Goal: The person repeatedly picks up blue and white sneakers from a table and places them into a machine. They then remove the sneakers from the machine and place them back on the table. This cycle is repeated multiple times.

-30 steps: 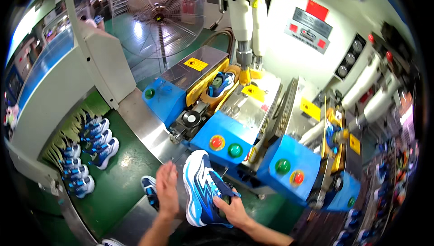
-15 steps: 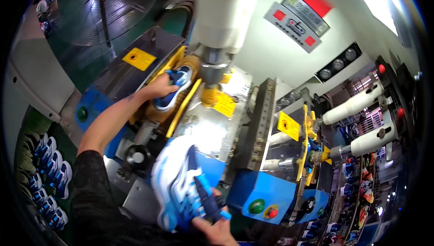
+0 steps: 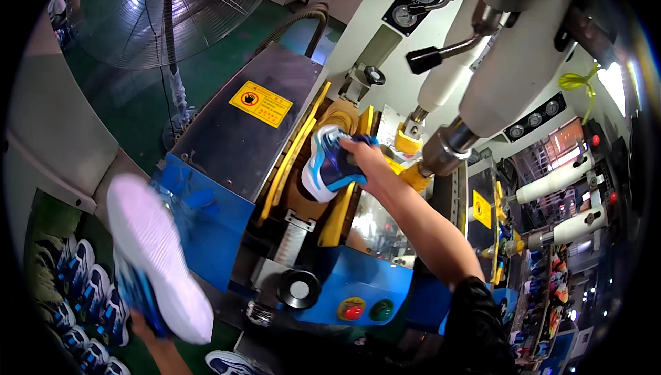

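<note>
My right hand (image 3: 363,158) grips a navy, white and light-blue sneaker (image 3: 322,175) by its upper. This sneaker lies tilted between the yellow guard bars (image 3: 296,161) of a blue shoe press, over its brown pads (image 3: 337,119). At the lower left, my left hand (image 3: 153,337) is closed on a second sneaker (image 3: 155,258), whose white sole faces me. Most of the left fingers are hidden behind that shoe, which is slightly blurred. The yellow-tipped press ram (image 3: 441,151) stands just right of my right forearm.
Red and green buttons (image 3: 352,311) sit on the press front, beside a black knob (image 3: 299,289). Several sneakers (image 3: 82,258) stand in rows at the lower left, and another shoe (image 3: 233,362) shows at the bottom edge. A large fan (image 3: 169,13) stands at the back left.
The view has shifted. My left hand has left the shoe in the press and holds one at the lower left. My right hand has moved from the lower middle to a sneaker in the press.
</note>
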The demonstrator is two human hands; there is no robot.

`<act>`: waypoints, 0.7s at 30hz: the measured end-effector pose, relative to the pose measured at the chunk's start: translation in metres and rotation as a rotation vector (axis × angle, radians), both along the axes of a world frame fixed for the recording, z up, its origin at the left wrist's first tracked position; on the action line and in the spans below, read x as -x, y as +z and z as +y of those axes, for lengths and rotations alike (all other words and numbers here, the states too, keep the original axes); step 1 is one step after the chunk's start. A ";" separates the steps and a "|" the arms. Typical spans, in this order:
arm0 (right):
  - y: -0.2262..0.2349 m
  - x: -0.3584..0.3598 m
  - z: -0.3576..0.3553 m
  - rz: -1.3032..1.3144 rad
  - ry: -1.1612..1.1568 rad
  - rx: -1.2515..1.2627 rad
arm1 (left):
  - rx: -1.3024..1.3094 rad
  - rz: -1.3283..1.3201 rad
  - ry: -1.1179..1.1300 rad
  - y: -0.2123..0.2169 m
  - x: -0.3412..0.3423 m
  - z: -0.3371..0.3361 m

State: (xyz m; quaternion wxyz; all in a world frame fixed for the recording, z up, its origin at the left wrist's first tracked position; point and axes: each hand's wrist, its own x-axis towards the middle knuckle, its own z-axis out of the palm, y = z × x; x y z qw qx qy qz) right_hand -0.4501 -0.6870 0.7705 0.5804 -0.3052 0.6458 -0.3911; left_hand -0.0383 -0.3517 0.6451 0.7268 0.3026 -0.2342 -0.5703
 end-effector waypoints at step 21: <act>0.019 -0.048 0.095 1.129 0.572 0.838 | -0.343 0.020 0.354 0.027 0.060 0.139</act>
